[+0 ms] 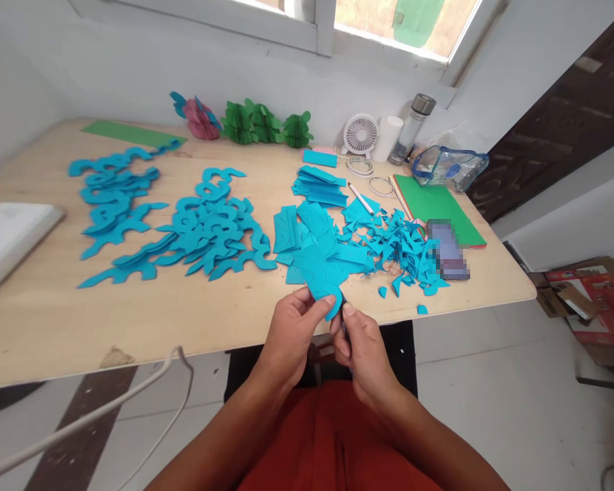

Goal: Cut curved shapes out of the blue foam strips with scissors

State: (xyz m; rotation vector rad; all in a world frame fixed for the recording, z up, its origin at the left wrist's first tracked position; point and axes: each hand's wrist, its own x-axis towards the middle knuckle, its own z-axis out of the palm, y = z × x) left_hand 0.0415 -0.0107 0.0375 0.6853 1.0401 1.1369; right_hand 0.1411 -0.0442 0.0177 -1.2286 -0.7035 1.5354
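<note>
While the blue paper piece (329, 290) slanted over the near edge of the tabletop (225, 310), its long axis ran from far left to near right, its rounded end toward the person. Bright blue, it had a curved outline. The left hand (293, 327) pinched it between its fingers, thumb on top; the right hand's (367, 344) fingers clasped a dark tool (344, 331) at its right edge. Beyond lay blue sheets (314, 228), then green paper shapes (263, 123) near the wall (184, 68).
</note>
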